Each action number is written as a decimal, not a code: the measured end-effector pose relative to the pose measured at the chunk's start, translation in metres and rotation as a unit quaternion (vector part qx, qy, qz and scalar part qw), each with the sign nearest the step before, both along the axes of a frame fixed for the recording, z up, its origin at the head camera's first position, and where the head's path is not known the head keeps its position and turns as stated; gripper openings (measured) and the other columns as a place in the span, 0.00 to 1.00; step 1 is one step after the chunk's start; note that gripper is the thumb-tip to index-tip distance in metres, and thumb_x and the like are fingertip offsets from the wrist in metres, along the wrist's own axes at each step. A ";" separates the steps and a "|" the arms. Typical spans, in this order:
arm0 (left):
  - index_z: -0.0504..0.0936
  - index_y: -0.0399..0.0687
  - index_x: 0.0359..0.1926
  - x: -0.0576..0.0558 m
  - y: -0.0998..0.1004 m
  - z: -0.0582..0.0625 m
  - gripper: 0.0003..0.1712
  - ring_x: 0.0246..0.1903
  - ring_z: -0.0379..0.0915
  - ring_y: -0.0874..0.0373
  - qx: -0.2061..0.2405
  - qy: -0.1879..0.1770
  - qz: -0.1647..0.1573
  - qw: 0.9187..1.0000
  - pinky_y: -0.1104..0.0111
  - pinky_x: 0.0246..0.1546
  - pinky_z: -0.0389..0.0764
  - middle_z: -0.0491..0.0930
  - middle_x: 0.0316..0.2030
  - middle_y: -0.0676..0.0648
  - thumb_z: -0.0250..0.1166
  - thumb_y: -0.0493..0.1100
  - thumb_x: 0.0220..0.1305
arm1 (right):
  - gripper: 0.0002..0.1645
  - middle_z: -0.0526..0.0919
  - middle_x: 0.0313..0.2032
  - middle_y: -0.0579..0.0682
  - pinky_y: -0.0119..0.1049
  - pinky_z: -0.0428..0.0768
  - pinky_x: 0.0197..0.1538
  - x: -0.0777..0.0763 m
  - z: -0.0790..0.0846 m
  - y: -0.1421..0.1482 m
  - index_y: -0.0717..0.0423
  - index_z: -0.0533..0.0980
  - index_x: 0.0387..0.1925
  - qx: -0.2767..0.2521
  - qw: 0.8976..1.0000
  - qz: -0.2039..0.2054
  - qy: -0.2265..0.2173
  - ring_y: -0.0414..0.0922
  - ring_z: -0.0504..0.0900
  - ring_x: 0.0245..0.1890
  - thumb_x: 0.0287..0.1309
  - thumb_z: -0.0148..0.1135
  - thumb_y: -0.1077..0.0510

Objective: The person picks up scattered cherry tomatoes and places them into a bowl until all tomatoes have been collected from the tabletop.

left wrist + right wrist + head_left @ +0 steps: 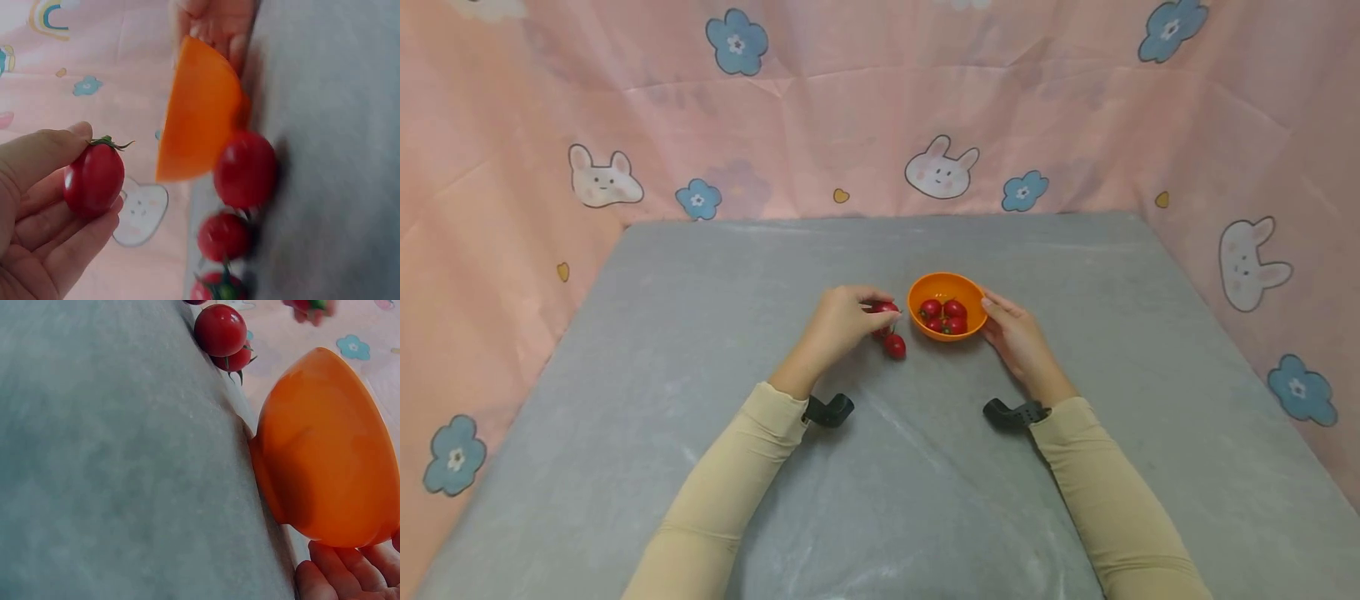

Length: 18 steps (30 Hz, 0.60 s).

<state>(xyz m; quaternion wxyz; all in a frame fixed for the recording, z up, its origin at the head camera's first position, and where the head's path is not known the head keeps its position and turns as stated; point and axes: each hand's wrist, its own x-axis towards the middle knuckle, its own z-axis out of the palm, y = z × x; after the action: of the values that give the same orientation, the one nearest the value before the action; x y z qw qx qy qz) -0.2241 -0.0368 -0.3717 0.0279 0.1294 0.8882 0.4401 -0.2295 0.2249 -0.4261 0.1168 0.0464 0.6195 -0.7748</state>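
My left hand pinches a red cherry tomato with a green stem, between thumb and fingers. It is held above the table, just left of an orange bowl. Several red tomatoes lie inside the bowl, which stands upright on its foot. On the bowl's right side, my right hand grips it, thumb at the rim and fingers along the outer wall. Beneath the left hand are a few loose tomatoes, partly hidden by it in the head view.
A grey cover spreads over the table. Behind it and at both sides hangs a pink curtain printed with rabbits and blue flowers. Black bands with camera mounts sit at both wrists.
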 end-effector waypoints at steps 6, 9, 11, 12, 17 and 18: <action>0.85 0.50 0.43 -0.005 0.024 0.011 0.19 0.33 0.80 0.60 -0.008 0.014 -0.035 0.999 0.74 0.31 0.79 0.84 0.37 0.52 0.71 0.52 0.51 | 0.33 0.54 0.70 0.52 0.42 0.58 0.68 0.000 0.001 0.000 0.57 0.53 0.69 -0.004 1.000 -0.009 -0.005 0.45 0.57 0.69 0.68 0.46 0.52; 0.84 0.51 0.44 -0.006 0.035 0.013 0.20 0.36 0.78 0.59 -0.017 0.017 -0.049 0.999 0.74 0.34 0.79 0.83 0.40 0.52 0.70 0.53 0.51 | 0.32 0.54 0.70 0.52 0.41 0.58 0.68 0.000 0.000 0.000 0.58 0.54 0.69 -0.005 1.000 -0.010 -0.005 0.46 0.58 0.68 0.68 0.47 0.52; 0.85 0.51 0.44 -0.007 0.040 0.014 0.20 0.41 0.76 0.61 -0.030 0.024 -0.053 0.998 0.74 0.40 0.78 0.83 0.42 0.53 0.70 0.54 0.51 | 0.32 0.55 0.70 0.51 0.41 0.59 0.67 0.000 -0.001 -0.001 0.57 0.55 0.69 -0.005 1.000 -0.009 -0.007 0.46 0.58 0.68 0.67 0.48 0.52; 0.85 0.52 0.44 -0.007 0.043 0.014 0.20 0.42 0.75 0.61 -0.035 0.028 -0.056 0.997 0.73 0.42 0.78 0.83 0.42 0.53 0.70 0.54 0.51 | 0.33 0.54 0.70 0.51 0.41 0.59 0.67 0.000 -0.002 -0.001 0.57 0.55 0.69 -0.003 1.000 -0.008 -0.006 0.46 0.58 0.68 0.67 0.48 0.52; 0.85 0.52 0.43 -0.011 0.056 0.017 0.19 0.44 0.75 0.60 -0.050 0.047 -0.069 0.995 0.71 0.46 0.77 0.83 0.43 0.53 0.69 0.55 0.52 | 0.34 0.55 0.70 0.52 0.41 0.60 0.67 0.000 -0.003 0.000 0.57 0.55 0.69 0.000 1.000 -0.003 0.002 0.46 0.59 0.68 0.67 0.49 0.50; 0.85 0.52 0.43 -0.012 0.059 0.017 0.19 0.44 0.75 0.59 -0.049 0.046 -0.070 0.995 0.72 0.45 0.77 0.83 0.43 0.52 0.69 0.55 0.52 | 0.34 0.55 0.70 0.53 0.41 0.59 0.67 0.000 -0.003 0.000 0.57 0.55 0.69 -0.001 1.000 -0.002 0.004 0.46 0.59 0.68 0.67 0.49 0.50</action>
<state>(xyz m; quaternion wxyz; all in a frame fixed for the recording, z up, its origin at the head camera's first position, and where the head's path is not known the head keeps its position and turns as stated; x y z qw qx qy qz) -0.2361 0.0219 -0.3544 0.0241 0.2100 0.8978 0.3863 -0.2300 0.2250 -0.4290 0.1131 0.0447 0.6192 -0.7758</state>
